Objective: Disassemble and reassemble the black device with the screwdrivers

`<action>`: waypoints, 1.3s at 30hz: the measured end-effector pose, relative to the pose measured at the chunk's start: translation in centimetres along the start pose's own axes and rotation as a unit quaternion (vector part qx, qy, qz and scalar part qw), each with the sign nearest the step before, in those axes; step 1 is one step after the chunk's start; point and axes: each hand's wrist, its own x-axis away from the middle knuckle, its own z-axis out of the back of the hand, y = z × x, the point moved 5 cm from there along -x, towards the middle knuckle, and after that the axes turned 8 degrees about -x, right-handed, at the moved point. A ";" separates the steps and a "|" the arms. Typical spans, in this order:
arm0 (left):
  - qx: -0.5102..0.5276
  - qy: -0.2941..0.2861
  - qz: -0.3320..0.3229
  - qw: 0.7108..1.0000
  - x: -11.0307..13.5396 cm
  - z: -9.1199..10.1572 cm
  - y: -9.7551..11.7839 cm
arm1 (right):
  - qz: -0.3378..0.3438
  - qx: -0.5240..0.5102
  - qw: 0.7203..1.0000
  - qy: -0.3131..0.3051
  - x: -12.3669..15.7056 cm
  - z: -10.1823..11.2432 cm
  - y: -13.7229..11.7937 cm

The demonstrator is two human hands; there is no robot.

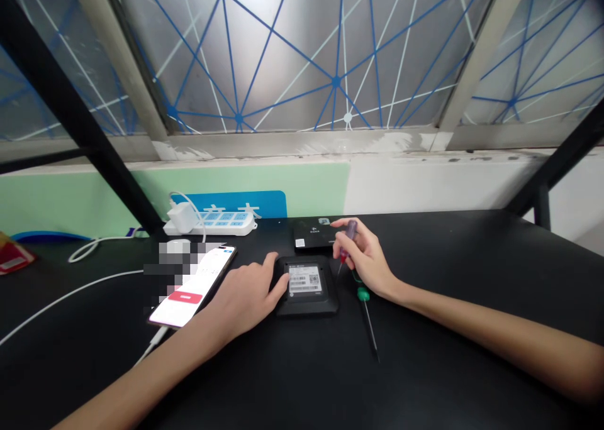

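A square black device (306, 305) with a white printed label lies flat on the dark table. My left hand (245, 295) rests at its left edge, thumb and forefinger stretched apart and touching the casing; its other fingers are mostly hidden. In my right hand (370, 263), closed fingers hold a small screwdriver (348, 241) with a purplish clear handle and a red collar. The tip points down beside the device's right edge; whether it touches is unclear. Below that hand lies a second screwdriver (363, 295) with a green handle, its shaft towards me.
Behind the device sits a flat black box (311, 234). To the left are a lit phone (191, 292) with a white cable and a white power strip (226, 223) with a plugged-in charger (183, 218). Black frame bars (89, 115) rise at both sides.
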 end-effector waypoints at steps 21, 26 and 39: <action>0.055 0.032 -0.031 0.997 -0.2 0.2 -0.3 | 0.095 0.236 0.965 -0.056 -0.2 -0.1 0.0; 0.056 0.035 -0.045 0.997 -0.3 0.0 -0.4 | 0.120 0.285 0.947 -0.082 0.0 -0.5 -0.4; 0.071 0.019 -0.035 0.997 -0.5 -0.2 -1.0 | 0.106 0.330 0.926 -0.151 0.1 -1.3 -0.6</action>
